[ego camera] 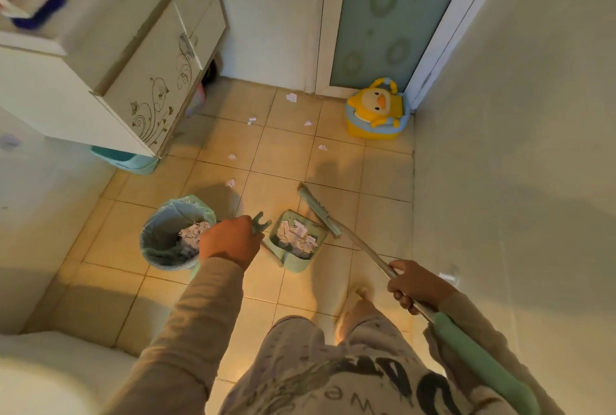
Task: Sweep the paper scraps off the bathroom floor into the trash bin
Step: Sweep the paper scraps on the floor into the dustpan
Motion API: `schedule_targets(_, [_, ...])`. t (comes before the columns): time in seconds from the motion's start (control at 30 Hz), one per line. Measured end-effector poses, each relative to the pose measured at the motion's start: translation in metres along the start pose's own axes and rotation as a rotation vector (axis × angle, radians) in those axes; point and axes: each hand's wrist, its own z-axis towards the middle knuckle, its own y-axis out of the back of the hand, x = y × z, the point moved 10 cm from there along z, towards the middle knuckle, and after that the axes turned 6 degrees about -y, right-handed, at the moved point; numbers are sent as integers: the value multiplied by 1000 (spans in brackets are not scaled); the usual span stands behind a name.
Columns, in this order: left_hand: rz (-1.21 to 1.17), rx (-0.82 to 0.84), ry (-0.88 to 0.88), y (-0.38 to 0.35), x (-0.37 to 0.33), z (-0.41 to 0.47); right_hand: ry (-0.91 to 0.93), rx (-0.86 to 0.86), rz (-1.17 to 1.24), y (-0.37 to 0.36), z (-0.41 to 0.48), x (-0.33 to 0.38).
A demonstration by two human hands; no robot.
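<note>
My left hand [230, 241] grips the top of the green dustpan's handle [261, 223]. The dustpan [296, 241] stands on the tiled floor and holds crumpled paper scraps. To its left is the round trash bin [160, 241] with a green liner and paper inside. My right hand [416, 288] is closed around the broom's pole [366, 248]. The broom head [318, 208] rests on the floor at the dustpan's right edge. Several white paper scraps [230, 183] lie scattered on the tiles farther ahead, out to a scrap near the door [291, 97].
A vanity cabinet [156, 81] juts out at the left, with a teal tub [130, 161] under it. A yellow duck potty [378, 109] sits in the far right corner by the frosted door [393, 14]. A wall runs along the right. A white toilet edge [50, 371] is at bottom left.
</note>
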Motion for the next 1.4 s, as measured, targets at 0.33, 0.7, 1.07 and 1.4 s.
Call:
schedule_targets(0.33, [-107,8,118,26,-48,61,-9,6,-27,108,37,16])
schedule_targets(0.7, [-128,-58,313,47,-95,101,10,46,-66,229,91,50])
schedule_targets(1.07, [-152,-18,330,70,-116,185,-23,84,-74,280,139,102])
schedule_targets(1.4, [-134,-17,285,98,-93,278,-14,20,-132,302,178,190])
